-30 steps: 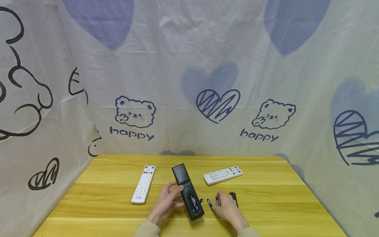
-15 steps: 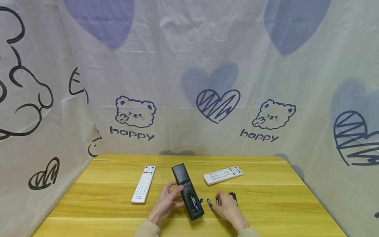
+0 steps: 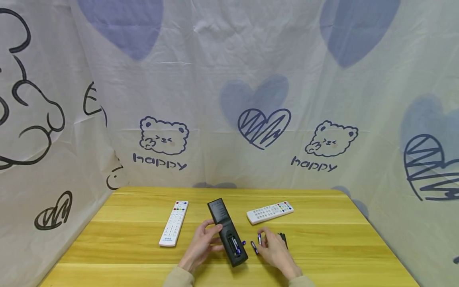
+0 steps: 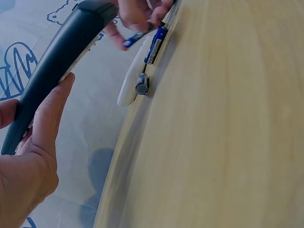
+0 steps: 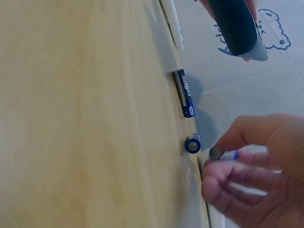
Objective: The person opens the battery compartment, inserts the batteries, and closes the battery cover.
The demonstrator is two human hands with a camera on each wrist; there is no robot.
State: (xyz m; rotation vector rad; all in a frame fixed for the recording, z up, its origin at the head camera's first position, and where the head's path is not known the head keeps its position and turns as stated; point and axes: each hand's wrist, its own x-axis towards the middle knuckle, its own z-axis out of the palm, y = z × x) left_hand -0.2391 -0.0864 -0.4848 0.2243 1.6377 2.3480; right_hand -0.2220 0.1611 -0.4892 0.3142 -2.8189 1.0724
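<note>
My left hand point(image 3: 204, 241) grips a black remote control point(image 3: 224, 223), thumb on its back and fingers beneath. The remote is held tilted above the table, its back towards the head camera. Its battery compartment point(image 3: 234, 246) is uncovered, with blue-and-silver battery casing visible inside. Between thumb and fingers, my right hand point(image 3: 275, 249) pinches a small blue battery point(image 5: 230, 155), raised off the wood in the right wrist view. Two more batteries lie between the hands: one point(image 5: 184, 93) nearer the remote, another point(image 5: 193, 143) nearer my right hand. A black battery cover point(image 3: 283, 240) is partly hidden behind the right hand.
One white remote control point(image 3: 173, 223) lies to the left on the wooden table point(image 3: 322, 239). Another white remote point(image 3: 270, 212) lies beyond my right hand. A printed cloth point(image 3: 215, 159) hangs behind the table's far edge.
My right fingers have shifted slightly up and to the left, carrying the pinched battery with them. The left hand and black remote have barely moved.
</note>
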